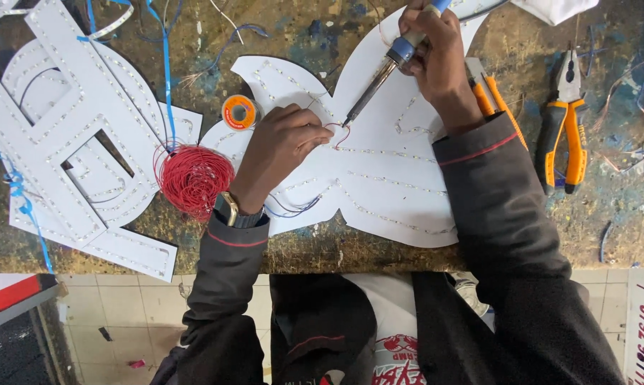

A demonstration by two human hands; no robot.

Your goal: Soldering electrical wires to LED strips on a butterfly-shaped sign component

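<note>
Worktop (pixel 607 228), paint-stained; tiled floor (pixel 115 306) below. My right hand (pixel 436 50) grips an iron (pixel 379 82); my left hand (pixel 282 139) pinches wire (pixel 334 127) on a panel (pixel 386 178).

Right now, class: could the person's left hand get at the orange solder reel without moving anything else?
Probably yes. The left hand rests on the white panel, pinching a thin wire; the solder reel lies just beside it, nothing between.

A worn wooden workbench (pixel 607 214) fills the upper view — its top scratched, stained with blue and dark paint. Below its edge lies a floor of pale square tiles (pixel 115 314) — grubby, evenly lit.
</note>
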